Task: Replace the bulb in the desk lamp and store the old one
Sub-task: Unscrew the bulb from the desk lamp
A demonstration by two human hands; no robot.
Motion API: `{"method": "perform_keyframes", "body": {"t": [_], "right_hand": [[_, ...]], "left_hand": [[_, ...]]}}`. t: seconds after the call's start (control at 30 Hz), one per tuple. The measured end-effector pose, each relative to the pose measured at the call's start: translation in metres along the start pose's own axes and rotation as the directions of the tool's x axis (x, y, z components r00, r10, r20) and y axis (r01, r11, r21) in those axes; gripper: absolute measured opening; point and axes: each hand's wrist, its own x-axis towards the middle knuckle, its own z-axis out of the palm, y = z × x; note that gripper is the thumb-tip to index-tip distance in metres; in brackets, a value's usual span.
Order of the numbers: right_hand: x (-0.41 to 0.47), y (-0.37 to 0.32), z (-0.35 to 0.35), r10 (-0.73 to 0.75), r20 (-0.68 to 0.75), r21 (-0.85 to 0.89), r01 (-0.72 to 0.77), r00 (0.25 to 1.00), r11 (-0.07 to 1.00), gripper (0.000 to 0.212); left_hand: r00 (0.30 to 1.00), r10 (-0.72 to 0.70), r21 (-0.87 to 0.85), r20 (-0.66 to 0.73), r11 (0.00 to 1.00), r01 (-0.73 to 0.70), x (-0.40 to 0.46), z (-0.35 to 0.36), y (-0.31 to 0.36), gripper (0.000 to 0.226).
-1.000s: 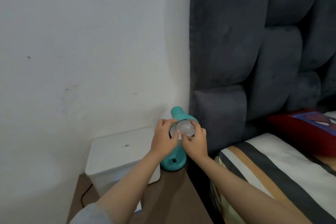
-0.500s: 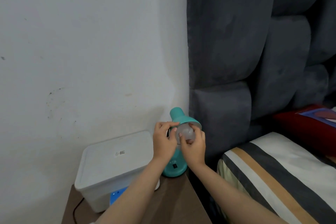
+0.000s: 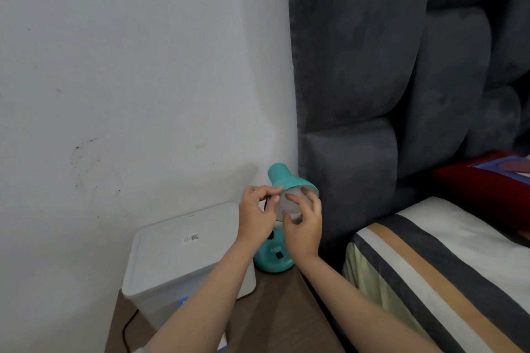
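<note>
Head view: the lamp point(image 3: 274, 255) stands at the back right corner of the nightstand point(image 3: 266, 309), close to the wall point(image 3: 143, 66) behind it and the headboard point(image 3: 372, 94) on its right. A white box point(image 3: 183, 252) sits just beside the lamp on the left, so the only open room lies toward the camera, over the bare brown top. The bed point(image 3: 444, 266) runs along the nightstand's right edge.

Both forearms reach forward from the lower edge and converge at the shade point(image 3: 289, 180). The left hand point(image 3: 255, 216) is curled, thumb and fingertips pinched on the left rim of the shade. The right hand point(image 3: 304, 223) is cupped with fingers spread, gripping the bulb point(image 3: 291, 203).

The bulb sits in the mouth of the shade, tilted toward the camera, between the two hands and above the lamp base.
</note>
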Motion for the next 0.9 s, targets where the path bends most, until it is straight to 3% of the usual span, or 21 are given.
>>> {"method": "perform_keyframes", "body": {"t": [0.13, 0.23, 0.3, 0.43, 0.5, 0.7, 0.8, 0.9], "right_hand": [[-0.005, 0.0, 0.001, 0.142, -0.038, 0.115, -0.137, 0.989, 0.984, 0.054], [-0.007, -0.008, 0.004, 0.351, -0.051, 0.265, -0.326, 0.935, 0.907, 0.064], [-0.003, -0.014, 0.005, 0.448, -0.032, 0.27, -0.424, 0.893, 0.864, 0.065], [-0.002, -0.012, 0.006, 0.383, -0.024, 0.262, -0.364, 0.923, 0.894, 0.047], [-0.003, -0.009, 0.006, 0.332, -0.025, 0.238, -0.317, 0.943, 0.918, 0.053], [-0.002, -0.012, 0.007, 0.508, -0.024, 0.399, -0.458, 0.861, 0.795, 0.062], [-0.001, -0.013, 0.008, 0.478, -0.022, 0.352, -0.44, 0.878, 0.826, 0.048], [-0.002, -0.013, 0.009, 0.442, -0.028, 0.348, -0.406, 0.897, 0.845, 0.052]], "left_hand": [[1.0, -0.017, -0.014, -0.006, 1.0, 0.017, 0.0, 0.001, 0.0, 0.027], [1.0, -0.027, -0.011, -0.006, 1.0, 0.027, -0.001, 0.003, -0.002, 0.025], [1.0, -0.03, -0.011, -0.007, 1.0, 0.03, -0.002, 0.004, -0.002, 0.023], [1.0, -0.021, -0.007, -0.018, 1.0, 0.021, -0.002, 0.004, -0.002, 0.024], [1.0, -0.016, -0.006, -0.021, 1.0, 0.016, -0.003, 0.005, -0.002, 0.025], [1.0, -0.015, -0.009, -0.02, 1.0, 0.015, -0.004, 0.004, -0.003, 0.024], [1.0, -0.021, -0.015, -0.022, 1.0, 0.021, -0.004, 0.004, -0.002, 0.024], [1.0, -0.011, -0.005, -0.012, 1.0, 0.011, -0.004, 0.004, -0.002, 0.025]]}}
